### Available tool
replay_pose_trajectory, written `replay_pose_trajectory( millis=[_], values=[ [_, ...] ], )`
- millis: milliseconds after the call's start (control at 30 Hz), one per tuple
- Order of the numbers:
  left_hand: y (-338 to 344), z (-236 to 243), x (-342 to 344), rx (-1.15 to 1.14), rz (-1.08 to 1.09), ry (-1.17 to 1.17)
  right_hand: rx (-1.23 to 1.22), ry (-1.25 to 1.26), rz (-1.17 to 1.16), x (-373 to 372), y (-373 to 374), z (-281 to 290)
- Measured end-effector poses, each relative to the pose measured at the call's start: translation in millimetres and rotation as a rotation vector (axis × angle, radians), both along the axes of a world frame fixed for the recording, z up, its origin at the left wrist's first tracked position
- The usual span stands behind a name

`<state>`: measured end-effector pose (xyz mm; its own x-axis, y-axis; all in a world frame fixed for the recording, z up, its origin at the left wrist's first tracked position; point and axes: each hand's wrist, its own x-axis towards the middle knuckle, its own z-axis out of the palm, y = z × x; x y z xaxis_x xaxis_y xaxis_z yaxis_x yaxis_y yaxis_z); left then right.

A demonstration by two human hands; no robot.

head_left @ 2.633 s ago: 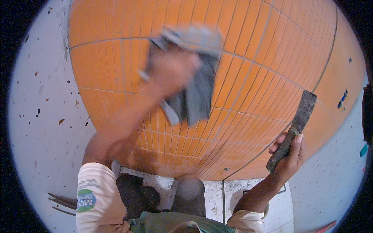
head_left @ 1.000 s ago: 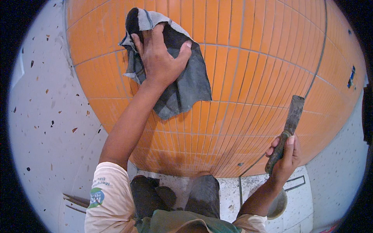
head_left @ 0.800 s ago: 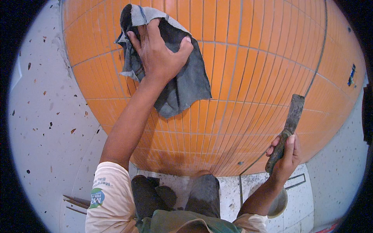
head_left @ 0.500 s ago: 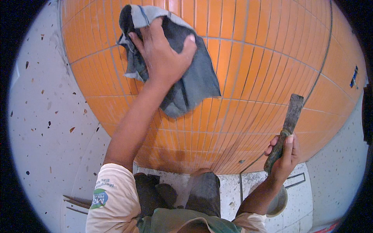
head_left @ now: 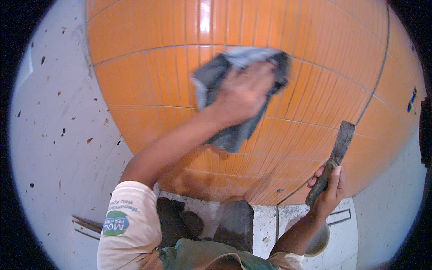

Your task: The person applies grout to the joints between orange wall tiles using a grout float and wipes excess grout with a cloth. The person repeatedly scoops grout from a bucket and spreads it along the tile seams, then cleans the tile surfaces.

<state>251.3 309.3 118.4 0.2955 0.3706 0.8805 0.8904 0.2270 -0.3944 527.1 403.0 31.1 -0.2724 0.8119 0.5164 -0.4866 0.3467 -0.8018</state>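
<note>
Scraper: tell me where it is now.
In the head view, the scraper is right of centre, held in the right hand, with orange tiles behind it.

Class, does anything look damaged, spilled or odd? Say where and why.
The blue-and-dark patch at far right looks odd because it interrupts the orange tiled wall; whether it is damage is unclear.
</note>
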Motion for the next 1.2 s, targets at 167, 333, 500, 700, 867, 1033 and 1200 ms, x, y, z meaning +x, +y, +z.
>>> replay_pose_trajectory(
  millis=[167, 333, 500, 700, 867, 1033, 1200],
  values=[
    [6, -44, 11, -0.262, -0.414, -0.456, -0.001, 0.025, 0.019, -5, -15, 1],
    [-26, -35, -30, -0.074, -0.132, -0.182, 0.068, -0.036, 0.002, 1, -4, -11],
    [-58, 43, -79, 0.25, -0.048, -0.255, 0.082, -0.091, -0.034, -3, -9, -2],
    [-199, 195, -167, 0.751, 0.505, 0.092, 0.101, -0.081, -0.008, -14, -13, -2],
    [-237, 194, -221, 0.901, 0.904, -0.478, 0.071, -0.093, 0.048, -23, -16, -5],
    [-75, 150, -91, 0.305, 0.333, 0.283, 0.051, -0.129, 0.034, -45, -30, 5],
    [-119, 213, -120, 0.215, -0.06, 0.023, 0.233, -0.095, 0.092, -73, -43, 17]
  ],
)
